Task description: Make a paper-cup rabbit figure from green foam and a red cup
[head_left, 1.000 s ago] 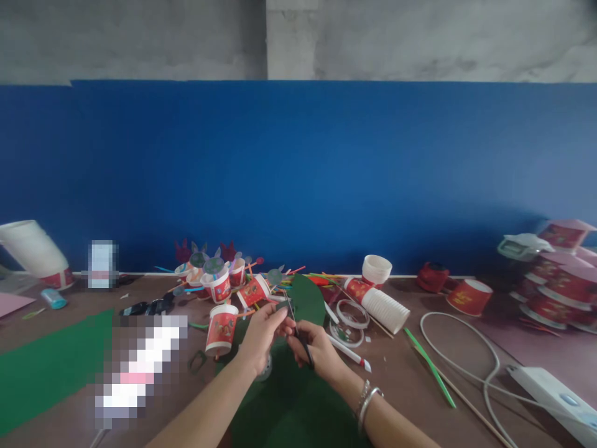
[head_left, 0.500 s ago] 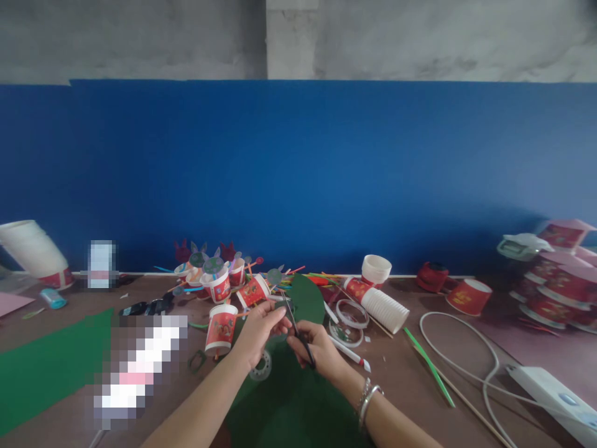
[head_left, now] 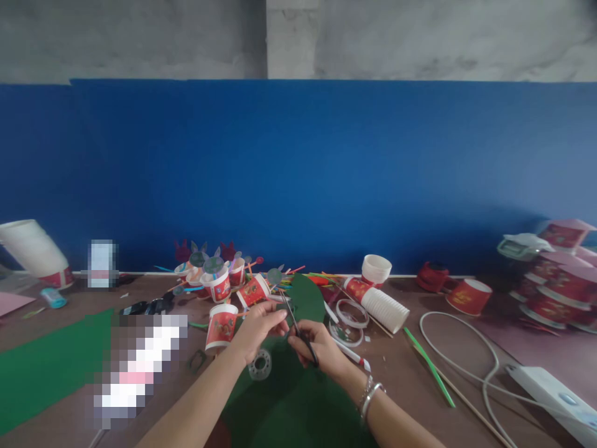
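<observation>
My right hand (head_left: 314,345) is closed around the black handles of a pair of scissors (head_left: 292,315), whose blades point up and away. My left hand (head_left: 258,326) pinches a small dark green piece of paper (head_left: 282,306) right beside the blades; fingers partly hide it. Whether the blades touch the paper I cannot tell. Below my left wrist lies a clear tape roll (head_left: 260,364). A large dark green sheet (head_left: 284,407) spreads under both hands, and a green curved sheet (head_left: 308,300) lies just beyond them.
Red paper cups (head_left: 221,328) with animal cutouts stand left of my hands. A stack of cups (head_left: 377,305) lies to the right, near coiled white tubing (head_left: 352,314). Farther right are a green strip (head_left: 430,370), a white cable (head_left: 466,367) and a power strip (head_left: 555,398).
My left hand has shifted slightly left, showing more of the tape roll. The scissors' handle end has moved a little to the right in my right hand.
</observation>
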`<control>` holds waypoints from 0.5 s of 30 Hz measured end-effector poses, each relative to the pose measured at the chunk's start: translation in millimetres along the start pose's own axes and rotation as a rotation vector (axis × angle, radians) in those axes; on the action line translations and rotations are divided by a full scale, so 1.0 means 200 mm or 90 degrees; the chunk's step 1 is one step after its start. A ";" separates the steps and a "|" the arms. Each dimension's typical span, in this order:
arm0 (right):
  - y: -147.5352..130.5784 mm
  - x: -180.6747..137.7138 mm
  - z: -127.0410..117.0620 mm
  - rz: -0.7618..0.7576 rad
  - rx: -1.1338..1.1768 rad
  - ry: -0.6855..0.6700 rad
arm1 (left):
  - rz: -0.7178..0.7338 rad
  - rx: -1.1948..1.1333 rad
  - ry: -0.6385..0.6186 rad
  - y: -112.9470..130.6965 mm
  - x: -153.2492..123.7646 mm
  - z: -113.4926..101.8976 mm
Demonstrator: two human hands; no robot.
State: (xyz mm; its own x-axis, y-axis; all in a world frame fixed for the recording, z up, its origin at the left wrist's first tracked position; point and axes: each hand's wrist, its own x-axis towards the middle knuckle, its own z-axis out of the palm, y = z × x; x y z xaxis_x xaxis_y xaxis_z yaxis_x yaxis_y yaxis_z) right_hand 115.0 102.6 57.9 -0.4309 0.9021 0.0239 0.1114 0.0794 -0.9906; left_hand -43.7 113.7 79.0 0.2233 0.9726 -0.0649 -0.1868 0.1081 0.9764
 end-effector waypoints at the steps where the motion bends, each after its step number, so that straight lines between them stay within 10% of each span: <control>1: 0.00 0.00 0.00 0.001 -0.003 0.001 | -0.001 0.000 -0.001 0.00 0.00 0.00; 15: 0.02 0.01 0.00 0.011 -0.005 0.015 | -0.009 -0.007 0.061 -0.02 0.01 0.01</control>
State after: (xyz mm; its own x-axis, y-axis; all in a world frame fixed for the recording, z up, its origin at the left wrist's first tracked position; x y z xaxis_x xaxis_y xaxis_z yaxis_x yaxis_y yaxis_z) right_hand 114.5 104.2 53.9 -0.4074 0.9132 0.0105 0.1253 0.0673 -0.9898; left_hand -40.4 114.0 76.2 0.1344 0.9860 -0.0988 -0.1955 0.1241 0.9728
